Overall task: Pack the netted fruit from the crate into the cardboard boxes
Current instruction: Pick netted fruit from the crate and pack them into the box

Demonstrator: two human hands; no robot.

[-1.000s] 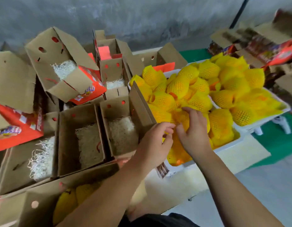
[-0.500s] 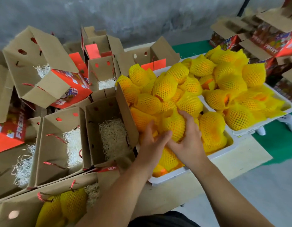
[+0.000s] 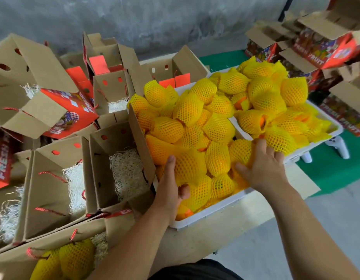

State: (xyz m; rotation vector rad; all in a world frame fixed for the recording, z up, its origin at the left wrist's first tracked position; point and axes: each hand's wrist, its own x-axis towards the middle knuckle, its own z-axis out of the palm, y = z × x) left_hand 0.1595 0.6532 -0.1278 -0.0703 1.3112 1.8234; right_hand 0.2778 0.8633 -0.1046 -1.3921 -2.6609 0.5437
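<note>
A netted fruit (image 3: 188,168) is being cupped by the left hand (image 3: 168,186) at the white crate (image 3: 211,211)'s near-left corner, thumb curled beneath. The right hand (image 3: 263,168) is being laid, fingers spread, on fruit further right. The empty box (image 3: 114,168) (shredded padding inside) is lying just left of the crate, nearer the left hand.

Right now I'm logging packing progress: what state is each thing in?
Left hand: grips a netted fruit in the near crate.
Right hand: fingers spread on the fruit pile, gripping nothing clearly.
Near crate: heaped with netted fruit.
Far crate: heaped too.
Box by the crate: open, straw only.
Next box: open, straw only.
Nearest box: open, holds netted fruit.
</note>
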